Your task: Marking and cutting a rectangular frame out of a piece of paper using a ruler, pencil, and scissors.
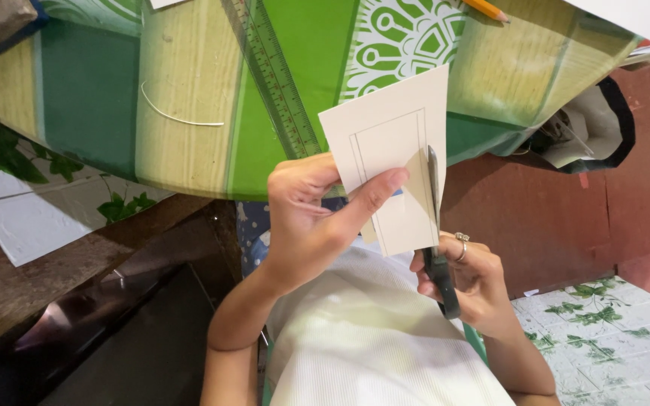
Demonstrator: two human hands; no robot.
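Left hand [311, 218] pinching white card [393, 143] between thumb and fingers; right hand [469, 280] gripping scissors [436, 240], fingers closed on handles, blade cutting card's right pencilled line.

scissors [436, 248] handles hidden inside right hand [472, 282]

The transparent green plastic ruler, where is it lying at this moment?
In the head view, the transparent green plastic ruler lies slanted on the green patterned tablecloth, upper middle, between a thin white curved wire on its left and the white pencil-lined card held on its right.
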